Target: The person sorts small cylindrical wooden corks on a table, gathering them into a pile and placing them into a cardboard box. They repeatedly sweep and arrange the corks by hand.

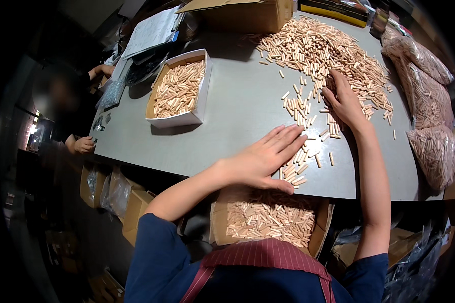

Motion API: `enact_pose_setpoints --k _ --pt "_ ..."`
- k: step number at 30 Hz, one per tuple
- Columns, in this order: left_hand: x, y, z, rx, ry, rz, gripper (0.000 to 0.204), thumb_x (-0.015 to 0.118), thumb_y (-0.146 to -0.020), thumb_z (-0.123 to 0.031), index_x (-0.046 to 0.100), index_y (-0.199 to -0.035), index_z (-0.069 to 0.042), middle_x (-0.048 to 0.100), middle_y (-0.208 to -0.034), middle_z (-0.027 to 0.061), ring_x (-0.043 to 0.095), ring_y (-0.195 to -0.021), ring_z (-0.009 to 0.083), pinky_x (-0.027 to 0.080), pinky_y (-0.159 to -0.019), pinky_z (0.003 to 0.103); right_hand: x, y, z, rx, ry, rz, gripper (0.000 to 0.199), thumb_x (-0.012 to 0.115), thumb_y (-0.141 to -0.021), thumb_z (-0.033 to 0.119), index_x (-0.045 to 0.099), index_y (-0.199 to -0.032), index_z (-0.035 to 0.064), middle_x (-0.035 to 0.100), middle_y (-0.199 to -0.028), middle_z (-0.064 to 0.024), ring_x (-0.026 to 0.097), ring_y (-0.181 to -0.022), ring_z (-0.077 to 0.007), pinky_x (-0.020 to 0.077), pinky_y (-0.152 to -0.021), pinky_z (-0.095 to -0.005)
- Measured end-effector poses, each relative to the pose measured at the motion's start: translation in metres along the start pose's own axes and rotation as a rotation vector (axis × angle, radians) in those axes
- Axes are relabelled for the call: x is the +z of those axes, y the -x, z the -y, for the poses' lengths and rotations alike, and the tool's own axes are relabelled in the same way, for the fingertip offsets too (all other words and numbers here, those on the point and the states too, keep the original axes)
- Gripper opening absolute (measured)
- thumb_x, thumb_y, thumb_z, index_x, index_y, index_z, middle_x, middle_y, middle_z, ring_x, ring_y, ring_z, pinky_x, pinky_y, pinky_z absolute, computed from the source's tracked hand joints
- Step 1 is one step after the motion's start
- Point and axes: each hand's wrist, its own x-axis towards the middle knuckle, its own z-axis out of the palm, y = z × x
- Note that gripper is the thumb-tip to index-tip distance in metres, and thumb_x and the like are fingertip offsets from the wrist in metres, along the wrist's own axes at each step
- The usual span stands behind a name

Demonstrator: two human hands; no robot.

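Small wooden dowels (333, 50) lie in a large heap at the far right of the grey table (237, 91), with a loose trail running toward the front edge. My left hand (268, 159) lies flat beside the trail near that edge, fingers stretched out and touching or almost touching some dowels. At the near side of the heap, my right hand (345, 101) rests with its fingers apart and slightly bent among the dowels; its fingertips are partly hidden. Below the table edge, in front of my body, a cardboard box (220, 222) holds many more dowels.
A white box (179, 121) of dowels stands left of centre. Filled plastic bags (424, 96) line the right edge. A cardboard box (237, 17) and papers (151, 33) sit at the back. Another person's hand (83, 145) is at the left table edge.
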Motion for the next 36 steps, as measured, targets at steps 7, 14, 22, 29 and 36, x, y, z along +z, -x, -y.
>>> enact_pose_setpoints --k 7,14,22,29,36 --pt "0.017 -0.027 -0.013 0.078 -0.13 0.004 0.1 0.057 -0.099 -0.07 0.03 -0.165 0.002 0.029 -0.17 0.0284 0.027 -0.16 0.0443 0.018 -0.132 0.055 0.002 -0.001 -0.002 -0.053 -0.008 -0.017 0.057 0.067 -0.103 0.023 0.048 -0.147 -0.0082 0.059 -0.142 -0.0295 0.059 -0.13 -0.0447 0.0479 -0.112 -0.0453" --pt "0.022 -0.019 -0.012 0.148 -0.102 0.028 0.067 0.051 -0.11 -0.047 0.043 -0.161 -0.004 0.042 -0.166 0.0176 0.035 -0.157 0.038 0.024 -0.131 0.054 0.002 -0.003 -0.017 -0.024 -0.132 -0.018 0.029 0.06 -0.107 0.02 0.068 -0.125 -0.0007 0.06 -0.146 -0.0203 0.06 -0.132 -0.04 0.0487 -0.111 -0.0435" --pt "-0.012 0.047 -0.027 0.212 0.171 0.208 0.068 0.056 -0.108 -0.047 0.043 -0.163 -0.008 0.039 -0.17 0.017 0.033 -0.158 0.0399 0.024 -0.131 0.055 -0.014 -0.012 -0.052 0.155 -0.13 -0.416 0.03 0.062 -0.105 0.022 0.075 -0.118 -0.0019 0.069 -0.136 -0.0198 0.067 -0.124 -0.0378 0.0512 -0.107 -0.0416" --pt "-0.001 0.026 -0.044 0.175 0.365 0.063 0.065 0.058 -0.108 -0.046 0.046 -0.163 -0.014 0.038 -0.17 0.0171 0.029 -0.159 0.0433 0.019 -0.13 0.062 -0.018 -0.011 -0.06 0.188 -0.089 -0.496 0.03 0.063 -0.105 0.024 0.076 -0.111 -0.0013 0.072 -0.129 -0.0186 0.069 -0.118 -0.0364 0.053 -0.102 -0.0417" --pt "0.057 -0.065 -0.058 0.224 -0.092 -0.097 0.064 0.049 -0.11 -0.045 0.047 -0.159 -0.005 0.045 -0.166 0.0138 0.026 -0.161 0.0399 0.012 -0.125 0.075 -0.016 -0.011 -0.065 0.174 -0.013 -0.491 0.03 0.062 -0.105 0.024 0.073 -0.119 -0.0009 0.068 -0.133 -0.0195 0.066 -0.121 -0.0377 0.0513 -0.105 -0.0436"
